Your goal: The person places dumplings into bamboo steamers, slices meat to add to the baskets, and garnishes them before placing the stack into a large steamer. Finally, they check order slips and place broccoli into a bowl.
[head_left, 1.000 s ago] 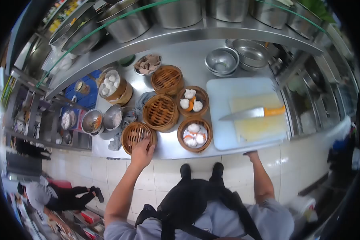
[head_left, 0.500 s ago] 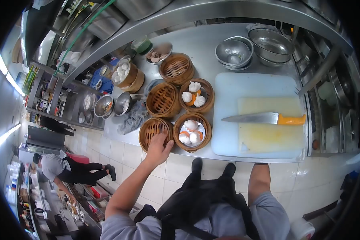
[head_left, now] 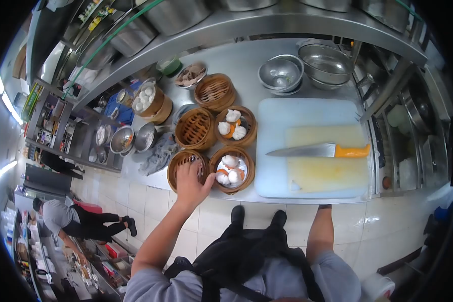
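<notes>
My left hand (head_left: 190,182) reaches over the front left bamboo steamer (head_left: 173,162), its fingers stretched inside the rim and the thumb held apart. Part of the slatted base under the fingers is covered by the hand. Just right of it is a bamboo steamer (head_left: 217,188) with three white dumplings (head_left: 230,171) on orange slices. Behind, another steamer (head_left: 253,132) also holds three white dumplings (head_left: 233,124). A slatted bamboo steamer (head_left: 195,128) without dumplings stands beside that one. On the right, my forearm (head_left: 321,227) runs to the table edge, which hides my right hand.
A knife (head_left: 317,150) lies on the cutting board (head_left: 271,118). Metal bowls (head_left: 280,75) and a colander (head_left: 326,63) stand behind it. A grey cloth (head_left: 158,157), a meat bowl (head_left: 190,75) and a stacked steamer (head_left: 153,103) sit left. Another person (head_left: 65,216) works at lower left.
My left hand has moved farther in over the front left steamer, its fingers more extended. The whole view has shifted slightly, so the table things appear more to the left.
</notes>
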Available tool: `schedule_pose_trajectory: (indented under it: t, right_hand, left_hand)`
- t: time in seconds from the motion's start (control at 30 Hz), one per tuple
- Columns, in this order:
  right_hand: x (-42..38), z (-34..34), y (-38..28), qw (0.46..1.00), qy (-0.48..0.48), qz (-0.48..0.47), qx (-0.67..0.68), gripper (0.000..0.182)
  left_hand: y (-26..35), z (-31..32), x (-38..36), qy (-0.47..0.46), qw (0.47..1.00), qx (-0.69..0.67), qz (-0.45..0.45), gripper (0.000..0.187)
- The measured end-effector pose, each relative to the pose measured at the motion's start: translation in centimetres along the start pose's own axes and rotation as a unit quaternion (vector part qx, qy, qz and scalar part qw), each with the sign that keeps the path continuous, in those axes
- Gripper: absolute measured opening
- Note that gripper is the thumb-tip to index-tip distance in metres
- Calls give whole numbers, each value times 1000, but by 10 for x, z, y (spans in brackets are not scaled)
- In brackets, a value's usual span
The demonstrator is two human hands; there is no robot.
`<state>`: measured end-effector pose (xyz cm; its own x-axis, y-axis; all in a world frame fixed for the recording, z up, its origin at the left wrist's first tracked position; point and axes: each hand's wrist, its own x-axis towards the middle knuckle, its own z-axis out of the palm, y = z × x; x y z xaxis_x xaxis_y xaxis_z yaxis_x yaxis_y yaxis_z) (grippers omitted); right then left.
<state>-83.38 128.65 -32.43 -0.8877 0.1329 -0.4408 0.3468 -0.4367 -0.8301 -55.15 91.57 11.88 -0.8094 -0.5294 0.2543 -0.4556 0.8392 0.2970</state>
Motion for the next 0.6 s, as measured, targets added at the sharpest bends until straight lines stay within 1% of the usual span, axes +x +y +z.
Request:
schedule_pose_trajectory:
  t: [0.03, 0.07, 0.1, 0.13, 0.17, 0.2, 0.23, 0.27, 0.3, 0.33, 0.37, 0.4, 0.43, 0.47, 0.5, 0.53, 0.57, 0.6]
  right_hand:
    - [6, -19, 8, 997, -25, -3, 66, 32]
    - [8, -39, 15, 991, -44, -1, 129, 32]
    - [4, -67, 22, 984, -67, -1, 165, 32]
    - [-48, -50, -21, 998, -44, -38, -32, 26]
    - [-114, -19, -79, 971, -10, -66, -230, 20]
    - [-151, -18, -127, 905, -75, -20, -417, 14]
    - [-181, -30, -144, 920, -84, 2, -382, 11]
    - [-207, -37, -159, 933, -93, 24, -346, 8]
    - [-230, -23, -185, 933, -91, 17, -348, 8]
    - [-257, -1, -210, 951, -110, 61, -282, 9]
    - [-278, 22, -228, 962, -129, 103, -216, 9]
    - [-290, 50, -241, 949, -167, 79, -256, 11]
    - [-296, 82, -252, 931, -205, 54, -298, 13]
    - [-299, 113, -252, 912, -260, -38, -316, 15]
    - [-302, 148, -252, 881, -313, -127, -332, 16]
    - [-315, 195, -268, 865, -326, -183, -335, 17]
    - [-315, 232, -271, 840, -340, -177, -384, 20]
    - [-316, 265, -263, 837, -376, -168, -360, 24]
  left_hand:
    - [16, -15, 6, 54, 997, 43, 39, 42]
    - [32, -27, 9, 74, 993, 25, 93, 37]
    - [43, -26, 6, 69, 993, 21, 93, 37]
    - [55, -22, 1, -26, 988, -91, 120, 37]
    - [68, -17, -2, -115, 961, -201, 148, 38]
    - [81, -8, -5, -198, 935, -255, 146, 37]
    - [95, 0, -6, -277, 899, -306, 144, 37]
    - [110, 4, -5, -347, 875, -323, 101, 38]
    - [125, 6, -4, -415, 843, -338, 57, 39]
    - [134, 14, -6, -412, 842, -342, 61, 39]
    - [139, 25, -10, -446, 805, -391, 5, 42]
    - [138, 33, -12, -475, 762, -438, -49, 45]
    - [133, 42, -11, -468, 761, -447, -44, 45]
    - [127, 54, -12, -374, 792, -482, -34, 47]
    - [124, 58, -13, -275, 813, -512, -27, 49]
    - [118, 33, 3, -234, 827, -500, -107, 40]
    - [106, 12, 22, -185, 856, -462, -141, 35]
    - [90, -2, 37, -136, 880, -421, -175, 30]
